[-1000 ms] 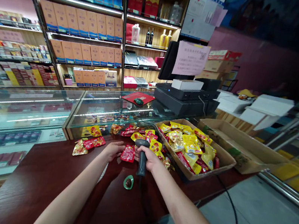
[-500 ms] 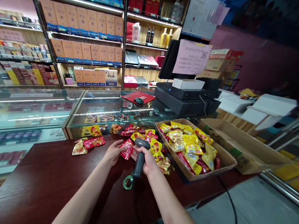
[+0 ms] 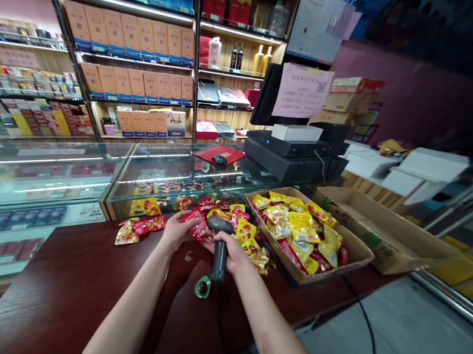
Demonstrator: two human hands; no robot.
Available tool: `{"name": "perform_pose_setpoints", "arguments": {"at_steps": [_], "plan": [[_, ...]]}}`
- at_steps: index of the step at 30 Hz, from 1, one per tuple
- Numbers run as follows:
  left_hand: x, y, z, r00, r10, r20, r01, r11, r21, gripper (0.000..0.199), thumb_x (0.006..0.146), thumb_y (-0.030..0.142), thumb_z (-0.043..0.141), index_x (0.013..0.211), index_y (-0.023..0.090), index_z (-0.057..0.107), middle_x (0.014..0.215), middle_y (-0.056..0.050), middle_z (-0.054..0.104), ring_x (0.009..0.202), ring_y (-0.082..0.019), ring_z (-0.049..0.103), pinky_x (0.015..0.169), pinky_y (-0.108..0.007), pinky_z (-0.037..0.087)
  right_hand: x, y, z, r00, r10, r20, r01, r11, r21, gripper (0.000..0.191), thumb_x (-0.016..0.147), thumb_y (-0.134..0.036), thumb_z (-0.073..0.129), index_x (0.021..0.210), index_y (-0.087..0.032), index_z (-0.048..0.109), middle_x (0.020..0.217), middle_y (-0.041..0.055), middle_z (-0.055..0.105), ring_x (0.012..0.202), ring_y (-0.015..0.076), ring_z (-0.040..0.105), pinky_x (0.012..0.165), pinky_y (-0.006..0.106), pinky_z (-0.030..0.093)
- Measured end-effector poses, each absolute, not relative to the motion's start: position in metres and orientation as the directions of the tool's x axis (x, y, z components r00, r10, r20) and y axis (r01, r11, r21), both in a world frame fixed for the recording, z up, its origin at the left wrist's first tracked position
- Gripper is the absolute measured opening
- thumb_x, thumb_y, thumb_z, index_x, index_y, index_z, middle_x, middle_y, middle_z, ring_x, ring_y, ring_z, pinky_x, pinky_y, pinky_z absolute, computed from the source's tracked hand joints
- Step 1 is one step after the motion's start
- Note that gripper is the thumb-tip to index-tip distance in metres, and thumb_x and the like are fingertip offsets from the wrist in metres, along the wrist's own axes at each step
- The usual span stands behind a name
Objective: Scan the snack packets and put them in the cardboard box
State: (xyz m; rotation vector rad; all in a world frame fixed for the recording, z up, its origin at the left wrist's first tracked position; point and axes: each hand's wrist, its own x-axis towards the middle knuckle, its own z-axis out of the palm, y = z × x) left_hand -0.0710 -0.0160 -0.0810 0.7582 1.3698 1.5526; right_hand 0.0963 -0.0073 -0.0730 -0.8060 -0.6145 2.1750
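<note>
My left hand (image 3: pixel 176 231) pinches a red snack packet (image 3: pixel 196 224) by its left side above the dark wooden counter (image 3: pixel 82 272). A grey barcode scanner (image 3: pixel 220 258) stands upright in front of my right hand (image 3: pixel 233 255), whose fingers close around its grip. The scanner's head is beside the packet. Some right-hand fingers pass behind the scanner and reach the packet's lower edge. Near the scanner's foot lies a small green-rimmed round item (image 3: pixel 202 286) with a dark centre. Behind my hands is a loose pile of red and yellow packets (image 3: pixel 246 230).
An open carton (image 3: pixel 305 279) full of packets stands to the right, with another carton (image 3: pixel 406 237) behind it. Left of my hands lie a few packets (image 3: pixel 148 224). Beyond are a glass display case (image 3: pixel 167 160), a mouse (image 3: pixel 219 160) and a monitor (image 3: pixel 267 95).
My left hand has moved slightly left and up with the red packet, which has turned to a slant. The scanner and right hand have barely shifted.
</note>
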Motion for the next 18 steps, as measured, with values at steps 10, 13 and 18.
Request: {"name": "perform_pose_setpoints", "arguments": {"at_steps": [10, 13, 18], "plan": [[-0.081, -0.005, -0.081, -0.188, 0.935, -0.299, -0.400, 0.205, 0.893, 0.018, 0.072, 0.016, 0.073, 0.088, 0.010, 0.067, 0.082, -0.009, 0.070, 0.065, -0.013, 0.065, 0.061, -0.023, 0.055, 0.097, -0.011, -0.072, -0.387, 0.843, -0.374, -0.422, -0.522, -0.741, 0.021, 0.066, -0.005, 0.054, 0.083, -0.012, 0.063, 0.082, 0.0055, 0.067, 0.073, 0.0126, 0.066, 0.073, 0.025, 0.056], [-0.095, 0.008, -0.077, -0.190, 0.942, -0.277, -0.270, 0.222, 0.937, 0.021, 0.068, 0.019, 0.076, 0.086, 0.011, 0.068, 0.080, -0.008, 0.069, 0.064, -0.015, 0.065, 0.058, -0.025, 0.055, 0.098, -0.018, -0.070, -0.361, 0.862, -0.355, -0.306, -0.469, -0.829, 0.017, 0.066, -0.008, 0.058, 0.081, -0.012, 0.063, 0.076, 0.0048, 0.066, 0.069, 0.0139, 0.066, 0.065, 0.027, 0.057], [-0.107, 0.029, -0.081, -0.211, 0.938, -0.276, -0.161, 0.245, 0.956, 0.026, 0.061, 0.020, 0.081, 0.081, 0.012, 0.067, 0.072, -0.006, 0.068, 0.058, -0.015, 0.064, 0.054, -0.026, 0.055, 0.091, -0.035, -0.061, -0.463, 0.804, -0.374, -0.193, -0.503, -0.842, 0.009, 0.067, -0.014, 0.056, 0.076, -0.014, 0.058, 0.074, 0.0049, 0.066, 0.056, 0.0155, 0.064, 0.044, 0.026, 0.050]]}}
